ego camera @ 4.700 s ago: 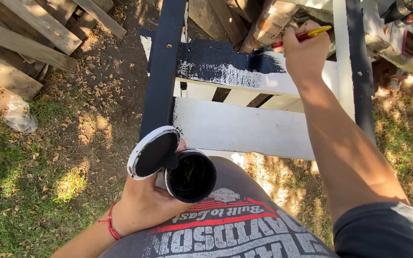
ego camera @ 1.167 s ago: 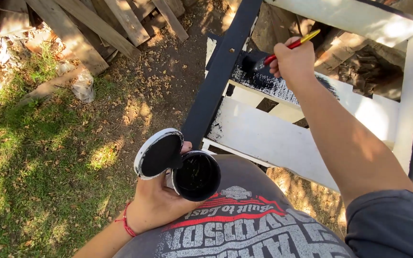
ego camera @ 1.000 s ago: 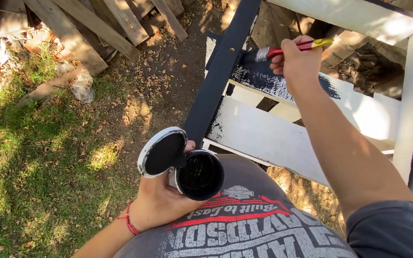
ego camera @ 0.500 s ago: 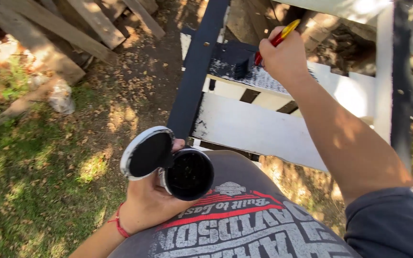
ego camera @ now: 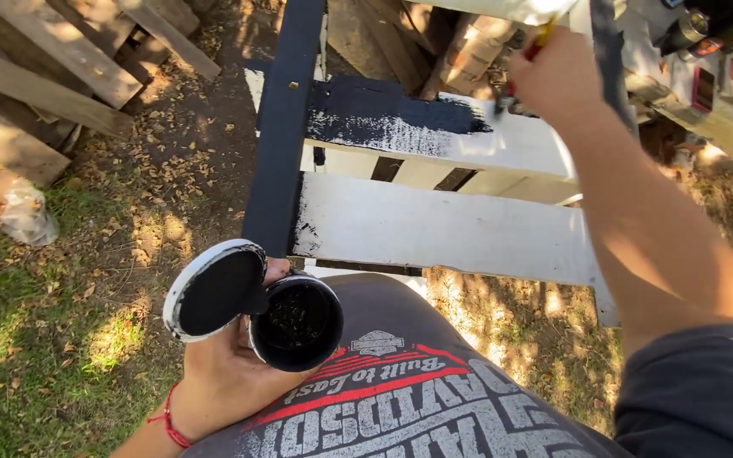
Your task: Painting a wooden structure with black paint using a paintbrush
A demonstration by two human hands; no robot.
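Closest in, the left hand sits against the person's grey printed shirt, a red cord round the wrist. Its fingers are wrapped tight round one small can of black paint, mouth open and facing up. The can's one lid, white-rimmed and black inside, is pinched up against the can at about nine o'clock from its mouth.

From the can, the work lies up toward one o'clock. First comes one wide white slat, bare but for black smears at its left end. Beyond it is a second slat whose long axis runs left to right; its left half is black, its right half white, the wet edge ending near the middle.

The right hand is at that slat's right end, far nearer to it than the left. Its fingers are closed round one paintbrush with a red and yellow handle; the bristles are mostly hidden, pointing down toward seven o'clock, just beside the painted edge, which lies at nine o'clock from the hand.

One dark blue upright crosses the slats' left ends. Farther out at ten o'clock, several weathered planks lie on grass and dirt.
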